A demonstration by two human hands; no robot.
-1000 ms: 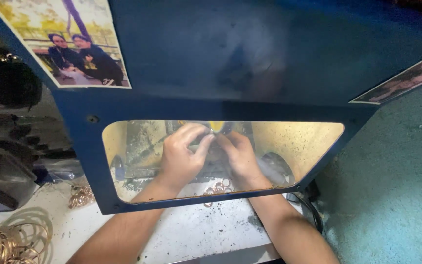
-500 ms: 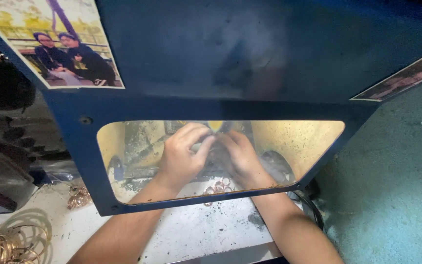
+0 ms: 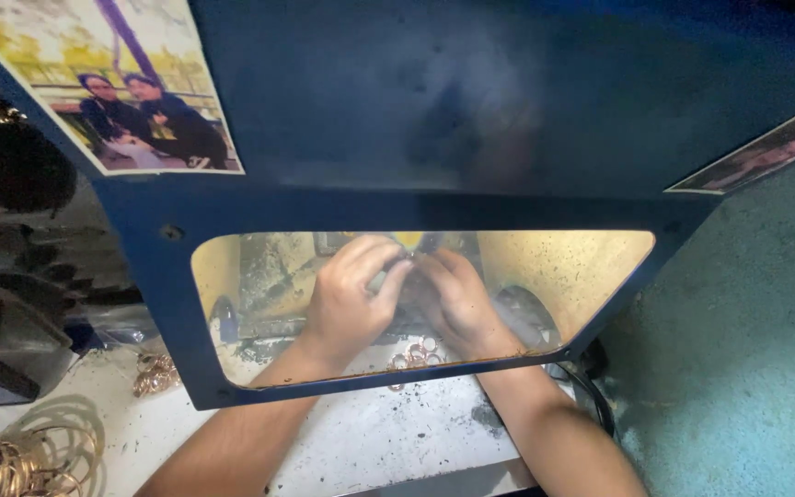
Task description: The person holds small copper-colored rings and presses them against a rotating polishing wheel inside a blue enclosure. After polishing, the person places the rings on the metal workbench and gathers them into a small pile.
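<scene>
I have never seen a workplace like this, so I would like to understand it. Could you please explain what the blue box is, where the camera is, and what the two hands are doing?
The picture comes from a camera worn on the person's head, looking down at their own bare hands. No robot is here.

The blue hood is a metal cover with a clear window in its front. Both arms reach in beneath it, and you see the hands through that dusty window. The left hand and the right hand are pressed close together around something small; what it is cannot be told through the haze.

On the white worktop, just below the hands, lie a few small metal rings. At the far left lie coils of copper-coloured wire. A printed photo is stuck on the hood.
</scene>
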